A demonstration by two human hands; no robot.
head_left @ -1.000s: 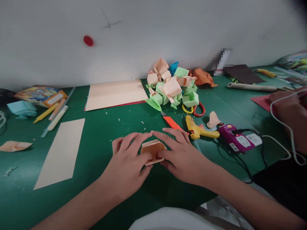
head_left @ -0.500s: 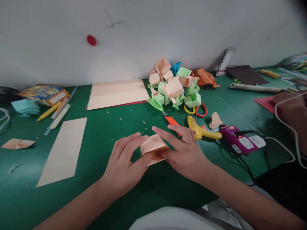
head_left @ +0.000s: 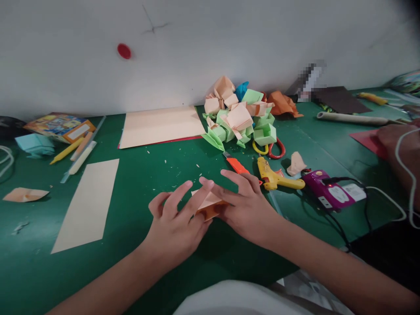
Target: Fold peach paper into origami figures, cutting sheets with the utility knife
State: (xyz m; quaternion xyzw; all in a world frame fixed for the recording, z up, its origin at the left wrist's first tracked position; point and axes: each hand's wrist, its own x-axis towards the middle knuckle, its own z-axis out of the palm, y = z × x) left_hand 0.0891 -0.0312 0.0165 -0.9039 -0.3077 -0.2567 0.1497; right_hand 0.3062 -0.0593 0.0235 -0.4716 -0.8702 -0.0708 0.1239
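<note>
left hand (head_left: 173, 223): mostly open, fingers long and spread, index and middle fingertips lying on top of the folded peach paper piece (head_left: 210, 205); thumb lifted off to the side.
right hand (head_left: 247, 210): loosely closed on the same piece from the other side, index finger across its top and meeting the left fingertips, thumb at its near edge.
folded peach paper piece: between both hands, low over the green tabletop (head_left: 147, 170) near its front edge; orange underside shows at the near corner.
folded paper heap (head_left: 241, 118): peach, light green, blue and orange pieces against the wall; several green ones are small open boxes, and i cannot tell what is in them.
tools: orange box cutter (head_left: 236, 165) just beyond the right fingers; yellow glue gun (head_left: 277, 179), scissors (head_left: 274, 151) and a purple corded device (head_left: 324, 192) further right.
paper stock: peach sheet (head_left: 160, 127) by the wall, long peach strip (head_left: 88, 205) to the left.
another person's hand (head_left: 402, 144): at the right edge, well apart, with a white cord across it.
</note>
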